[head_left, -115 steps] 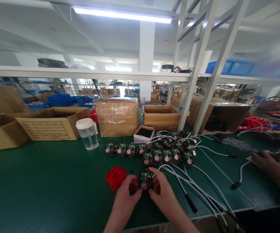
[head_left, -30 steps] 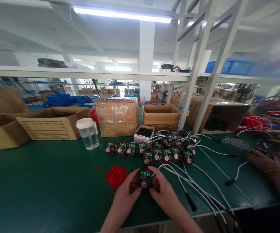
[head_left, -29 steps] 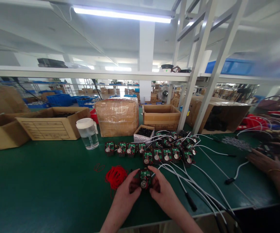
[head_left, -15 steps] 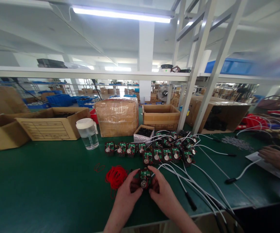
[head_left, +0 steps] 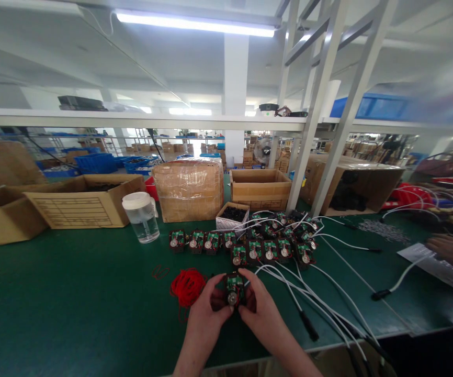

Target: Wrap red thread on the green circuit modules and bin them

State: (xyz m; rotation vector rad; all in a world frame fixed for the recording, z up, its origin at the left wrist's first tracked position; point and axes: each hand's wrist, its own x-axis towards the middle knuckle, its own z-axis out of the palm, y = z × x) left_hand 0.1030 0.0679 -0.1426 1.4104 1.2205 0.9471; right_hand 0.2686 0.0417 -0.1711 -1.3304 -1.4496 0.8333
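Observation:
Between both hands is a small black module with a green circuit board (head_left: 234,285), a round silver disc and red wires on its face. My left hand (head_left: 209,306) grips its left side, thumb low and index finger at the top. My right hand (head_left: 261,306) holds the opposite side in the same way. A white cable (head_left: 277,271) runs off to the right near the module. Just left of my left hand lies a tangled bundle of red cord (head_left: 188,286). Several similar modules (head_left: 270,250) stand in rows behind my hands.
A lidded clear water jug (head_left: 142,219) stands at the left. Cardboard boxes (head_left: 189,189) line the back, with a small box of black parts (head_left: 232,214) before them. White cables with black connectors (head_left: 308,324) cross the right side. Another person's hand (head_left: 452,248) is over white paper (head_left: 418,256).
My hands and the module keep nearly the same place, with my right thumb shifted slightly left. At the right, the other person's hand and the nearby cable end have moved right.

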